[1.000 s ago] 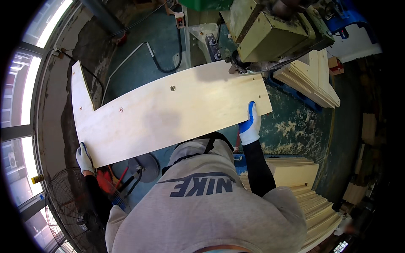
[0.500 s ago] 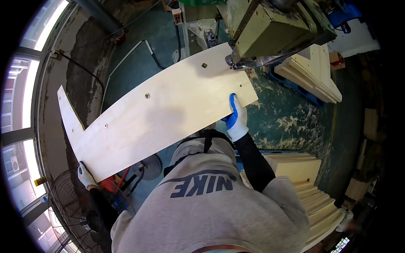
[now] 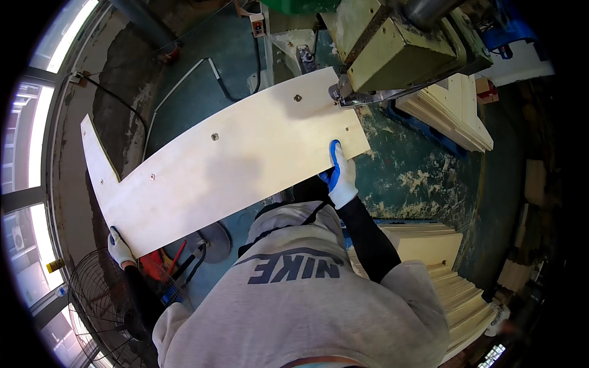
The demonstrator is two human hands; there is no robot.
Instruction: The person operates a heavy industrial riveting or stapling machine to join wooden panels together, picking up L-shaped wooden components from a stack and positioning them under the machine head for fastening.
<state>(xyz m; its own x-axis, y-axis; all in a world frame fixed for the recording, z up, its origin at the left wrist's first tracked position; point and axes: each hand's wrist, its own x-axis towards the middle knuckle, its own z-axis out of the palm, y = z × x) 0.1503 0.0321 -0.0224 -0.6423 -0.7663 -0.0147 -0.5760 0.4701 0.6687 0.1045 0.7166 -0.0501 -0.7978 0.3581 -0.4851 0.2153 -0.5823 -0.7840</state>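
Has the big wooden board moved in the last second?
Yes. The board has slid left, away from the machine; less of its right end lies under the machine head, and its left end sits lower.

A pale, cream-coloured plywood panel (image 3: 227, 156), faintly grained, is dotted with a few small dark metal fittings. The right hand (image 3: 339, 176) is covered by a white glove with blue coating; the left hand (image 3: 119, 248) is gloved in white too. A light grey hooded top (image 3: 300, 300) with dark lettering is seen below, with black sleeves. The machine (image 3: 399, 49) is painted dull olive-yellow. The floor (image 3: 417, 172) is worn teal, patched with pale scuffs. Stacked boards (image 3: 454, 107) are shown in pale cream.
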